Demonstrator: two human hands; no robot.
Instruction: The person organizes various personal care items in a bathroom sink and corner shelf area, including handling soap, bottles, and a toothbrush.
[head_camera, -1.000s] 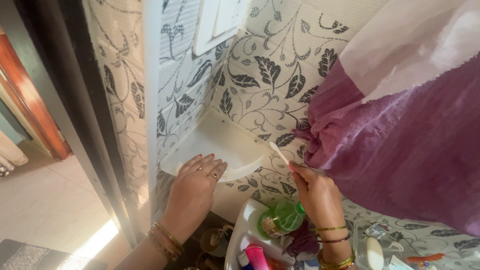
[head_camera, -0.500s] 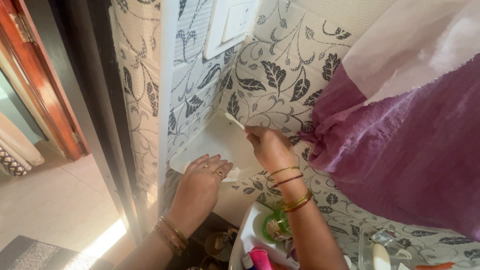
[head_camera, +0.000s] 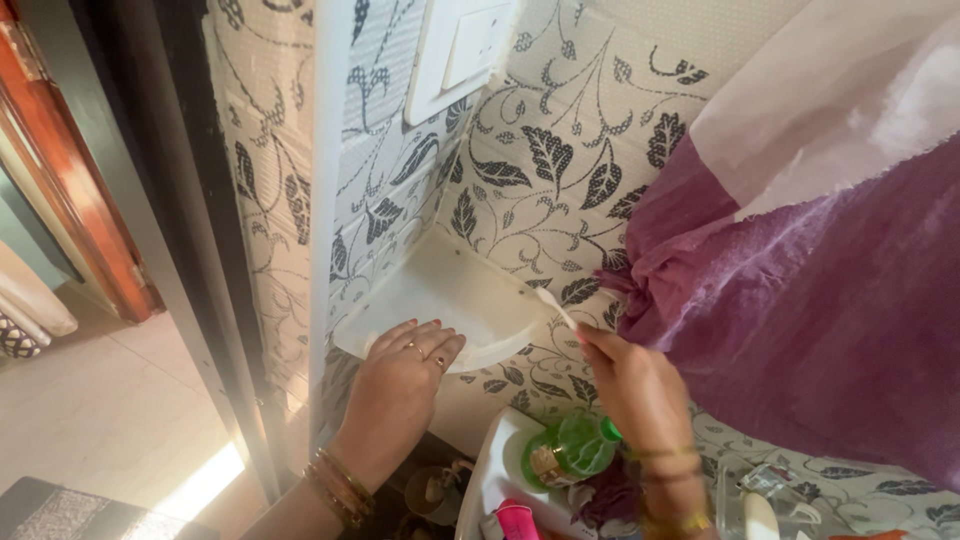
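Note:
A white quarter-round corner shelf (head_camera: 455, 290) is fixed where two leaf-patterned walls meet. My left hand (head_camera: 397, 385), with rings and bangles, lies flat on the shelf's front edge, fingers spread. To the right of the shelf, my right hand (head_camera: 632, 385) pinches a thin white stick (head_camera: 556, 307) that points up and left toward the shelf's right end.
A purple and pale pink cloth (head_camera: 800, 260) hangs at the right. Below sit a white tray (head_camera: 490, 470) with a green bottle (head_camera: 570, 450), a pink tube (head_camera: 515, 520) and other small items. A white switch plate (head_camera: 460, 50) is on the wall above. A dark door frame (head_camera: 170, 220) stands at the left.
My right hand has drawn back from over the shelf, down and to the right, with the white stick. My left hand stays on the shelf's edge.

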